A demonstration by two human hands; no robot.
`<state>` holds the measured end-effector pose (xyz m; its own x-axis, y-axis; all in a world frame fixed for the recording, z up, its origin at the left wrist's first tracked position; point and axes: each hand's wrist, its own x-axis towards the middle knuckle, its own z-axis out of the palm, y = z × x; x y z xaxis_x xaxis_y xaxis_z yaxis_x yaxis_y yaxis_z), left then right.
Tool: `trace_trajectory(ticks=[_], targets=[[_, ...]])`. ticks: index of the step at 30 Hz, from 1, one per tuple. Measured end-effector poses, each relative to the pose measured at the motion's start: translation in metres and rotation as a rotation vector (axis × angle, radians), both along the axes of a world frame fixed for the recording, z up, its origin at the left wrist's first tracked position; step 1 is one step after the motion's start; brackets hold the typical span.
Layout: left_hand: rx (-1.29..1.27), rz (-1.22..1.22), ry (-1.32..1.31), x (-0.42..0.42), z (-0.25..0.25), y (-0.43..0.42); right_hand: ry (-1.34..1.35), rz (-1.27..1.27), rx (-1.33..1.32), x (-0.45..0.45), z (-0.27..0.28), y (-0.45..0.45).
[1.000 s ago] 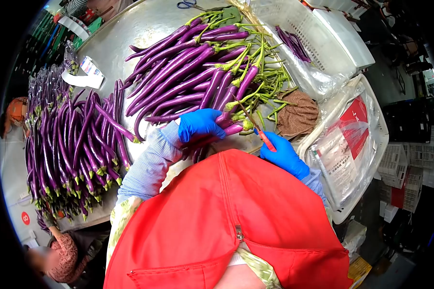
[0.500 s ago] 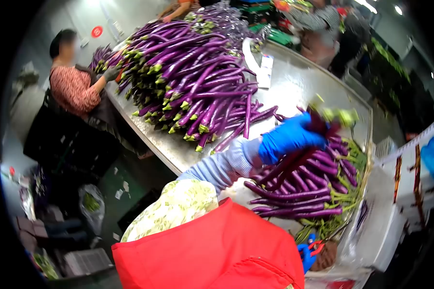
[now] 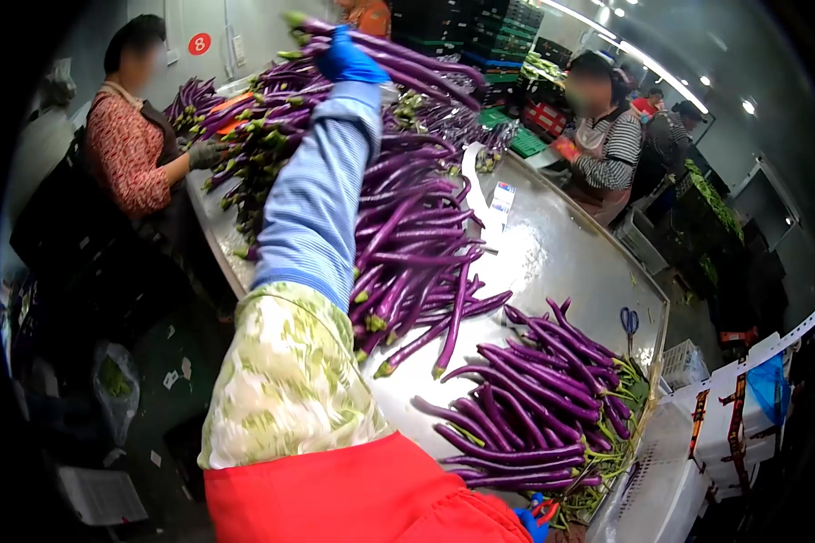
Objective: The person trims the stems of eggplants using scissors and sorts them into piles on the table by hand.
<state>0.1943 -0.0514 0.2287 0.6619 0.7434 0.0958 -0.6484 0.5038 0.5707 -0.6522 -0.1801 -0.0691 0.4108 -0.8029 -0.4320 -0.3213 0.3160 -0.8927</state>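
My left hand, in a blue glove, is stretched far across the table. Its fingers are wrapped round several long purple eggplants, raised above the large pile of eggplants. Low in the view, my right hand, also gloved in blue, is partly cut off by my red apron. Red-handled clippers are in its grip. Just above it lies a smaller heap of eggplants, their green stems towards the table's right edge.
The metal table carries a white strip and a small box. Dark-handled scissors lie near its right edge, above cut stems. A white crate stands beside it. A person works at left, another across the table.
My left hand has swung from above the smaller heap to the far upper left, carrying the eggplants over the large pile. My right hand still has the clippers. The view has shifted.
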Motion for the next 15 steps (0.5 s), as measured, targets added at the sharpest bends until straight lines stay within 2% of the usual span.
trace_trajectory(ticks=[2,4,5,7,8,12,15], targets=[[0.021,-0.205,0.072,0.055,-0.016,0.033,0.017,-0.01,0.008,0.015,0.002,0.006],[0.0,-0.363,0.092,0.043,-0.022,0.052,0.03,-0.023,0.023,0.028,0.003,0.012],[0.58,0.262,0.48,0.076,-0.054,0.054,0.038,-0.026,0.028,0.033,0.003,0.015],[0.621,0.324,0.706,0.111,-0.084,0.074,0.042,-0.036,0.027,0.037,0.004,0.02],[0.09,-0.251,0.528,0.113,-0.078,0.083,0.049,-0.038,0.024,0.039,0.005,0.022],[0.117,-0.527,0.391,0.099,-0.075,0.1,0.048,-0.046,0.005,0.034,0.006,0.026],[0.14,-0.695,0.269,0.081,-0.043,0.119,0.019,-0.057,-0.023,0.019,0.004,0.024]])
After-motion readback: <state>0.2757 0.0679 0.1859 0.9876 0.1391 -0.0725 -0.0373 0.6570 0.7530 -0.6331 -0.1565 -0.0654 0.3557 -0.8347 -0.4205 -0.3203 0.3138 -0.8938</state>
